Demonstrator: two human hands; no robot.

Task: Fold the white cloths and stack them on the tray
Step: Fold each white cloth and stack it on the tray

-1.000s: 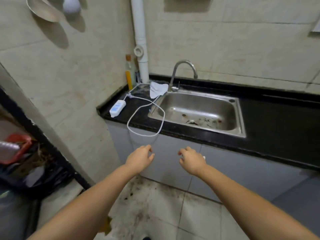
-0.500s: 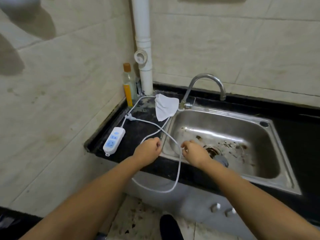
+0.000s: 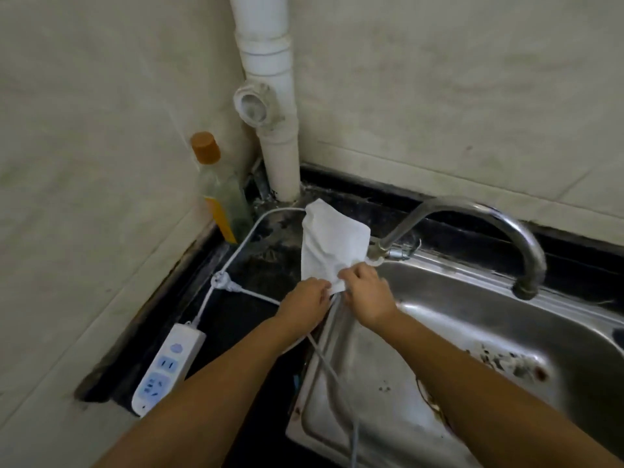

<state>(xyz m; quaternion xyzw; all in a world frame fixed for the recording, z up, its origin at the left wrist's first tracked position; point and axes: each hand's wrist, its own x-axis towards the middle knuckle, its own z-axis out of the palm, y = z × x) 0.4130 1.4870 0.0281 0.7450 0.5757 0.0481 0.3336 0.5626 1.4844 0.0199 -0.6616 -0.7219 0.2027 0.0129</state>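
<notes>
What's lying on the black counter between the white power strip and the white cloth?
In the head view, only the white cable with its plug crosses the black counter between the white power strip and white cloth.

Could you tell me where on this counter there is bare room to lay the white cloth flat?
Little room. One bare patch of black counter lies between the power strip and the sink rim. The corner is crowded: bottle, pipe, white cable, and the white cloth that both hands, left hand and right hand, pinch.
</notes>
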